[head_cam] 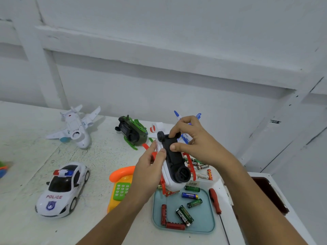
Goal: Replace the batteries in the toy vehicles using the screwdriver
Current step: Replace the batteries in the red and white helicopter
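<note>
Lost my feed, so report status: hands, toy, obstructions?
Left hand and right hand both grip the upturned white toy vehicle over the battery tray. Right fingers on its black underside. Screwdriver lies beside tray, unheld. Nothing blocking.

The right hand (194, 144) hides most of a blue plane (184, 138); the left edge cuts off a colourful toy (2, 169).

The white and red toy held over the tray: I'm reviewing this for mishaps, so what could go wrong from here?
The left hand and right hand hold the white and red toy upside down in the air; a slip could drop it onto the loose batteries in the teal tray. The red-handled screwdriver lies beside the tray, close to the right forearm, which might knock it.
</note>
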{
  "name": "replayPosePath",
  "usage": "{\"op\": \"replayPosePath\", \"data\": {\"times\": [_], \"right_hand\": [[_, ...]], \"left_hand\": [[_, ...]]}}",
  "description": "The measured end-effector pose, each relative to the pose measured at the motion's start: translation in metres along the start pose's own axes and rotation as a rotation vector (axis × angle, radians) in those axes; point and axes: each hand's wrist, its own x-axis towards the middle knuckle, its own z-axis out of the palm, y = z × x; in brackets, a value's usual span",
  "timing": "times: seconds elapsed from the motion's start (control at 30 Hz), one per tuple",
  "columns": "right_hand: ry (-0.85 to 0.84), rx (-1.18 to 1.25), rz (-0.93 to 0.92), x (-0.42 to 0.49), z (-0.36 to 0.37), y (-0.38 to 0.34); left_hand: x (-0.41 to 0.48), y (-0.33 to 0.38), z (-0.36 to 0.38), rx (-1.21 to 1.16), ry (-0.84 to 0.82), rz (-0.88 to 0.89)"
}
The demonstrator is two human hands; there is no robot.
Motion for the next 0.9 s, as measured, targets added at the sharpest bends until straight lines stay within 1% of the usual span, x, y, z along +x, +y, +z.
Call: {"op": "replayPosePath", "data": {"times": [0.17,0.3,0.4,0.47,0.53,0.67,0.77,0.9], "right_hand": [[-0.061,0.352,0.045,-0.002,0.0,0.001],[-0.069,0.513,0.145,-0.003,-0.004,0.008],[-0.095,0.713,0.234,-0.005,-0.006,0.014],[-0.137,0.8,0.29,-0.007,-0.006,0.014],[-0.129,0.818,0.328,-0.007,-0.005,0.013],[-0.033,0.792,0.34,-0.01,-0.001,0.009],[-0.005,0.753,0.336,-0.01,0.0,0.006],[0.016,0.792,0.34,-0.009,0.004,0.005]], "left_hand": [[-0.001,0.006,-0.003,-0.01,-0.047,0.059],[-0.005,0.009,-0.006,0.051,-0.157,0.094],[-0.009,0.018,-0.006,0.059,-0.189,0.119],[-0.011,0.02,-0.005,0.096,-0.216,0.129],[-0.01,0.017,-0.005,0.103,-0.214,0.127],[-0.007,0.011,-0.002,0.031,-0.187,0.124],[-0.01,0.014,0.001,-0.018,-0.19,0.109],[-0.01,0.014,0.004,-0.045,-0.166,0.114]]}}
